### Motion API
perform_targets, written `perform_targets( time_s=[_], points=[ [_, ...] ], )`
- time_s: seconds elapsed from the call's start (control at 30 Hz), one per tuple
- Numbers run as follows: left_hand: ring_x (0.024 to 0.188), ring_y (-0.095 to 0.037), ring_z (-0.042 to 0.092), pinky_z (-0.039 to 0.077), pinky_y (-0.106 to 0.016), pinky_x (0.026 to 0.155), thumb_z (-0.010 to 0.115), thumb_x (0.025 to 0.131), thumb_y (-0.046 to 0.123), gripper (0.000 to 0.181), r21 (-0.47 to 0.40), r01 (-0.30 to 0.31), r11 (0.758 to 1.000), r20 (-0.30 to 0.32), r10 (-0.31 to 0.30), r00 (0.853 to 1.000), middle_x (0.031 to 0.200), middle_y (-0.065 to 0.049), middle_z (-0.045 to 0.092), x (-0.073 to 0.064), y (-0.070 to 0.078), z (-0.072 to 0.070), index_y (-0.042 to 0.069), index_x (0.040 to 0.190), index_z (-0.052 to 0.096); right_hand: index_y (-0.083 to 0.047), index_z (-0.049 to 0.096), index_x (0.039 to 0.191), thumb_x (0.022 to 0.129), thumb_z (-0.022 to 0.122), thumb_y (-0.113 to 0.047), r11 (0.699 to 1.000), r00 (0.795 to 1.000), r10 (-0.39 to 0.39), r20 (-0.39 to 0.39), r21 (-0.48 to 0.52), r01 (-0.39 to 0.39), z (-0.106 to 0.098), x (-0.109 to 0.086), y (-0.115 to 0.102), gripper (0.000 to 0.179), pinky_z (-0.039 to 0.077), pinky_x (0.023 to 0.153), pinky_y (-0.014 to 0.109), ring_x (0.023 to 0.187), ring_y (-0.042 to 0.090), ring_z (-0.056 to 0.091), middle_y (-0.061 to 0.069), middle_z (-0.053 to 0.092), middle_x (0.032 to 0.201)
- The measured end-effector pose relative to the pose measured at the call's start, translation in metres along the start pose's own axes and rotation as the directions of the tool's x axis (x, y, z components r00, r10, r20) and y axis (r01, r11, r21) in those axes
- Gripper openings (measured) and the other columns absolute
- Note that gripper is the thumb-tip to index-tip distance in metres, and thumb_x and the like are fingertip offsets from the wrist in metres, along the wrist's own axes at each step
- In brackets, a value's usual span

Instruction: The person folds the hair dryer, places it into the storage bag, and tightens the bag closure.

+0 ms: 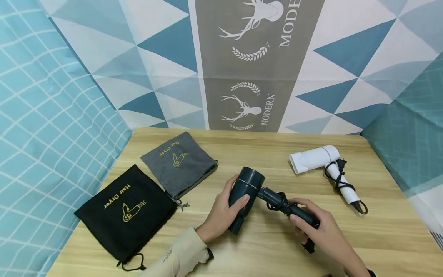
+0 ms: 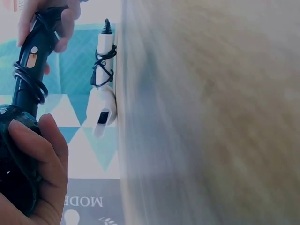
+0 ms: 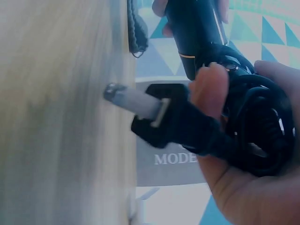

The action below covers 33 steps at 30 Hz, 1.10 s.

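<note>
Both hands hold a dark hair dryer (image 1: 246, 184) over the front middle of the table. My left hand (image 1: 223, 209) grips its barrel, thumb across the near side. Around the handle (image 1: 277, 200), my right hand (image 1: 320, 225) curls its fingers near the lower end. The black cord (image 2: 29, 82) is wound about that handle. In the right wrist view the plug (image 3: 164, 112) hangs from the bundled cord beside the right fingers, its prongs pointing away from the hand. A white hair dryer (image 1: 313, 157) lies at the back right, its own cord wrapped round its handle.
To the left lies a black drawstring pouch (image 1: 114, 227) printed "Hair Dryer". A smaller grey pouch (image 1: 188, 161) with the same print lies behind it. The wooden table (image 1: 242, 150) ends at a patterned cloth backdrop (image 1: 242, 77), with blue cloth (image 1: 52, 154) along the left side.
</note>
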<state>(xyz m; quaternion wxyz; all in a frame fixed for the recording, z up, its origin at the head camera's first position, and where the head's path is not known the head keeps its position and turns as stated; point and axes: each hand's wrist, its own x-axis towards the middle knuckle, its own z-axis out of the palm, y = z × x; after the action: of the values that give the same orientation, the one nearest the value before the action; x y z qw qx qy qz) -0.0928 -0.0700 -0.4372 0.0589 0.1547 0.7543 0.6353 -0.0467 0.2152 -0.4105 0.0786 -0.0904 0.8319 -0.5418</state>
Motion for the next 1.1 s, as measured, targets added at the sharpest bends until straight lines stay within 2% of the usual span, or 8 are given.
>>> perform_targets(
  time_s=[0.1,0.2,0.37,0.43,0.63,0.73,0.9,1.1],
  points=[
    [0.09,-0.017,0.066,0.056,-0.033,0.073,0.056,0.103,0.033,0.06,-0.003,0.001,1.0,-0.014,-0.001,1.0,0.124,-0.007,0.061,-0.003,0.0,-0.003,0.037,0.153,0.025,-0.02,0.057,0.131,0.099,0.064,-0.028,0.998,0.998,0.027,-0.048,-0.053,-0.029,0.007,0.0,-0.005,0.034,0.055,0.053,0.036,0.056,0.024,0.063,0.01,0.065,0.072],
    [0.092,-0.019,0.066,0.056,-0.035,0.074,0.056,0.102,0.035,0.059,-0.013,0.003,1.0,-0.043,-0.004,0.999,0.124,-0.009,0.062,-0.005,0.0,-0.005,0.037,0.153,0.026,-0.023,0.061,0.127,0.096,0.069,-0.028,0.986,0.987,-0.058,-0.149,-0.163,0.033,0.013,0.002,-0.008,0.033,0.053,0.054,0.032,0.059,0.017,0.062,0.006,0.067,0.078],
    [0.096,-0.019,0.066,0.056,-0.035,0.077,0.057,0.102,0.036,0.06,-0.018,0.003,1.0,-0.099,-0.004,0.995,0.125,-0.01,0.062,-0.009,0.002,-0.009,0.035,0.154,0.026,-0.019,0.066,0.123,0.088,0.078,-0.023,0.923,0.921,-0.25,-0.297,-0.362,0.134,0.022,0.007,-0.009,0.037,0.048,0.058,0.024,0.067,0.01,0.059,-0.002,0.067,0.086],
    [0.096,-0.019,0.065,0.056,-0.035,0.077,0.057,0.102,0.036,0.062,-0.011,-0.001,1.0,-0.127,-0.001,0.992,0.126,-0.011,0.061,-0.011,0.003,-0.012,0.034,0.154,0.026,-0.017,0.064,0.126,0.087,0.08,-0.022,0.894,0.913,-0.291,-0.286,-0.42,0.154,0.023,0.009,-0.009,0.043,0.049,0.061,0.026,0.074,0.011,0.061,0.0,0.069,0.092],
    [0.096,-0.021,0.065,0.056,-0.038,0.075,0.058,0.101,0.037,0.063,0.009,0.017,1.0,-0.189,-0.015,0.982,0.126,-0.013,0.06,-0.019,0.005,-0.023,0.035,0.155,0.025,-0.01,0.058,0.135,0.088,0.078,-0.023,0.809,0.911,-0.39,-0.135,-0.523,0.269,0.026,0.014,-0.008,0.052,0.054,0.082,0.042,0.11,0.025,0.065,0.008,0.065,0.126],
    [0.094,-0.021,0.065,0.057,-0.038,0.073,0.058,0.101,0.038,0.061,0.006,0.021,1.0,-0.198,-0.02,0.98,0.124,-0.011,0.061,-0.02,0.004,-0.025,0.038,0.153,0.027,-0.007,0.06,0.131,0.086,0.08,-0.017,0.786,0.881,-0.45,-0.148,-0.533,0.312,0.031,0.018,-0.008,0.051,0.053,0.084,0.028,0.107,0.025,0.066,0.008,0.067,0.121],
    [0.094,-0.021,0.065,0.056,-0.035,0.072,0.058,0.102,0.031,0.059,0.013,-0.044,0.999,-0.238,0.046,0.97,0.126,-0.007,0.06,-0.021,0.003,-0.027,0.038,0.153,0.028,-0.004,0.061,0.129,0.083,0.082,-0.009,0.772,0.829,-0.522,-0.201,-0.526,0.359,0.041,0.021,-0.008,0.051,0.046,0.082,0.009,0.097,0.022,0.068,0.008,0.068,0.113],
    [0.098,-0.022,0.064,0.056,-0.034,0.075,0.057,0.102,0.018,0.063,0.015,-0.101,0.995,-0.24,0.101,0.965,0.132,-0.01,0.058,-0.025,0.01,-0.024,0.027,0.156,0.026,-0.005,0.06,0.13,0.082,0.081,-0.006,0.797,0.823,-0.515,-0.24,-0.488,0.356,0.049,0.018,-0.002,0.052,0.046,0.082,0.009,0.096,0.02,0.065,0.007,0.066,0.112]
  ],
)
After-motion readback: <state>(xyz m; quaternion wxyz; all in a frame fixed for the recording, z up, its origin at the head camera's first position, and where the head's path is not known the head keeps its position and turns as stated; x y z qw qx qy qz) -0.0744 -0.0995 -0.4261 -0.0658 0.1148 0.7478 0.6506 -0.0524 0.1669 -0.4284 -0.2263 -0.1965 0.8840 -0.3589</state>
